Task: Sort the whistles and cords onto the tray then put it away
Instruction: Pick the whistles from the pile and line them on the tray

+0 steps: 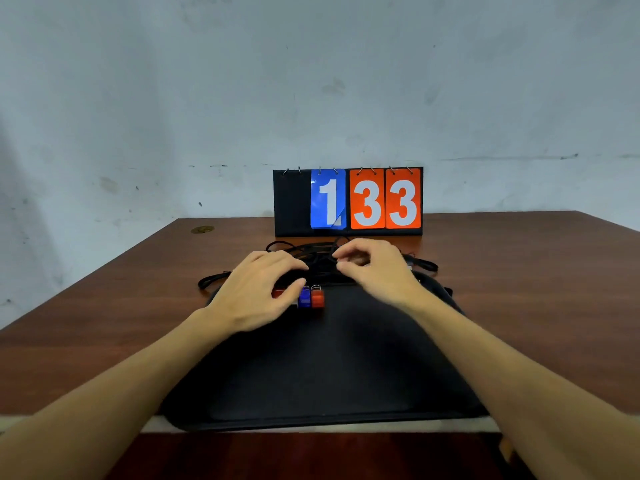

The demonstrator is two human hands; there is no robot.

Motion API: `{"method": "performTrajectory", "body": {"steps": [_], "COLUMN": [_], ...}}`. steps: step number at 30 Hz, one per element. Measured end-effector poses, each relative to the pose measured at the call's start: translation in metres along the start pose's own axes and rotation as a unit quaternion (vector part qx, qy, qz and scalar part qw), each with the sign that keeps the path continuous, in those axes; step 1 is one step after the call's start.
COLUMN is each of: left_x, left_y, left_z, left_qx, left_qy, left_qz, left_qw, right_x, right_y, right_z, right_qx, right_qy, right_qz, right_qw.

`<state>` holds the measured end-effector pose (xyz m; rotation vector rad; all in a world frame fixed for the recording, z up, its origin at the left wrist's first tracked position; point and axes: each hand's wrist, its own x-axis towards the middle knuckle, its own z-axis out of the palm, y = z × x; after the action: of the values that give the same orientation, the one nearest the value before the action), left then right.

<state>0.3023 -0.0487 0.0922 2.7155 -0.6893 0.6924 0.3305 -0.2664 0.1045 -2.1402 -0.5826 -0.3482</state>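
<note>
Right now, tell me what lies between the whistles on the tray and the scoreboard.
Head view: a tangle of black cords lies there, at the far edge of the tray, with the left hand and right hand reaching over it.

head view | worn high, faces forward-down | near table | wall behind

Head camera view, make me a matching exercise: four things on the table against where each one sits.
1 blue whistle
2 scoreboard
3 cords
4 tray

A flat, nearest the camera
B tangled at the tray's far end
C upright, farthest back
D just left of the red whistle

Pairs: 1-D, 2-C, 3-B, 4-A
</note>
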Motion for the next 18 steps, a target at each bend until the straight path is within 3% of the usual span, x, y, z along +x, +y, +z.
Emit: {"method": "performTrajectory", "body": {"steps": [7, 13, 18], "left_x": [0.055, 0.118, 0.161], "left_y": [0.028, 0.04, 0.048], "left_z": [0.003, 0.031, 0.058], "left_qx": [0.009, -0.026, -0.059], "left_qy": [-0.045, -0.062, -0.044], "left_qz": [-0.014, -0.084, -0.103], "left_qw": [0.999, 0.994, 0.992], "right_x": [0.018, 0.026, 0.025], "right_y": [0.048, 0.092, 0.109], "right_z": [-0.069, -0.08, -0.067], "right_qx": [-0.028, -0.032, -0.1], "right_qy": [0.038, 0.086, -0.025], "right_qz": [0.087, 0.13, 0.042], "right_qw": [0.995, 0.987, 0.994]}}
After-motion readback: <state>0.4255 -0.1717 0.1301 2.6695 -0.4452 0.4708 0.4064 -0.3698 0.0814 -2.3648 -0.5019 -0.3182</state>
